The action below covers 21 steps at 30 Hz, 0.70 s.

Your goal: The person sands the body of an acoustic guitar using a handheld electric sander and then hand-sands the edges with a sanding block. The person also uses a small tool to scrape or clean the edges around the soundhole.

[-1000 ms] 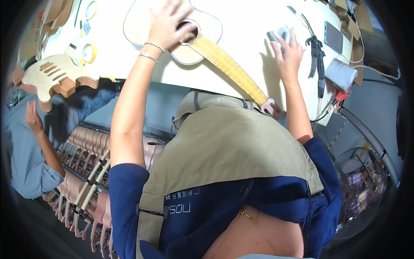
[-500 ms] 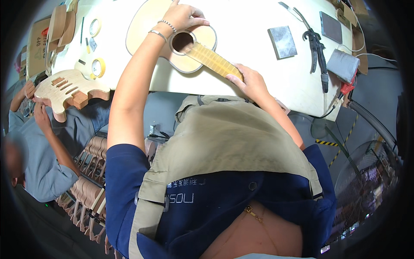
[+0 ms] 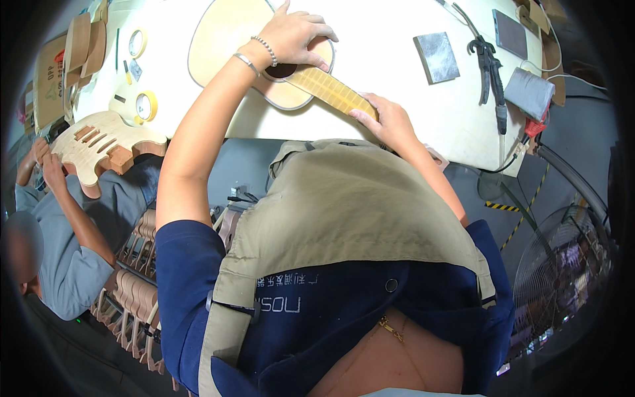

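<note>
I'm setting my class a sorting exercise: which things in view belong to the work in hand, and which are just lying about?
Belongs:
guitar, left hand over it
its yellow-covered neck, held by right hand
probably grey block, under right hand a second ago

Apparently lying about:
black hose tool
dark flat pad
yellow tape rolls

A yellow tape roll (image 3: 153,105) lies on the white table (image 3: 377,46)

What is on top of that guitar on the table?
The left hand is over the guitar body, partly hiding the soundhole; the right hand holds the yellowish neck. The surface beneath both hands is covered and can't be seen.
</note>
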Tool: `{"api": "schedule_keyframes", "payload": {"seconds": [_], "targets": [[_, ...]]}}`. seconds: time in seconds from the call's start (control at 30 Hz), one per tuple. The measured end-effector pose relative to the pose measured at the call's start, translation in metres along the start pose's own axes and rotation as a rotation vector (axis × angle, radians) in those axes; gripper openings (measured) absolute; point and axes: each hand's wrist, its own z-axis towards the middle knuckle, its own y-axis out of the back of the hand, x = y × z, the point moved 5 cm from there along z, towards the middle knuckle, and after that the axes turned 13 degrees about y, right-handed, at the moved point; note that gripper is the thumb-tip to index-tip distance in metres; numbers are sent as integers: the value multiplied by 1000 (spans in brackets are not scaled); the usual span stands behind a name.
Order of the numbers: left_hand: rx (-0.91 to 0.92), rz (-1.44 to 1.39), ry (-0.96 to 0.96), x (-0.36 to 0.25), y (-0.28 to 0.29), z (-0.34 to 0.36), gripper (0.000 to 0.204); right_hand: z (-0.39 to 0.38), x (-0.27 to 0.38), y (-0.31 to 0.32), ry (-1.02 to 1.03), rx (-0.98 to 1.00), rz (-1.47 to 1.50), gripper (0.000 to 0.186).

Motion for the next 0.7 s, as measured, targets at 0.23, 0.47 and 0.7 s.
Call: {"api": "schedule_keyframes", "payload": {"seconds": [0.23, 0.47, 0.7], "targets": [[-19, 52, -63, -5, 3, -2, 53, 1, 4, 2, -22, 12, -17, 55], [-64, -7, -18, 4, -14, 2, 49, 1, 3, 2, -30, 23, -33, 56], [2, 62, -101, -12, 6, -3, 50, 0, 4, 2, -26, -9, -28, 50]]}}
